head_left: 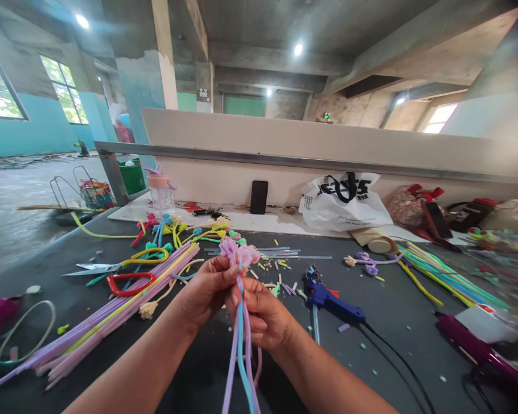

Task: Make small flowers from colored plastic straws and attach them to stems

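My left hand (205, 290) and my right hand (261, 313) meet over the dark table (384, 322), both gripping a bunch of pipe-cleaner flowers (240, 255). The purple and pink flower heads stick up above my fingers. Their purple, blue and pink stems hang down between my wrists toward the bottom edge. My left fingers pinch the stems just under the heads; my right hand wraps them lower down.
A blue glue gun (328, 299) lies right of my hands, its cord trailing off. Scissors (125, 265), a bundle of purple pipe cleaners (107, 319), finished flowers (176, 227), a phone (259, 196), a white bag (343, 201) and coloured stems (444, 276) surround them.
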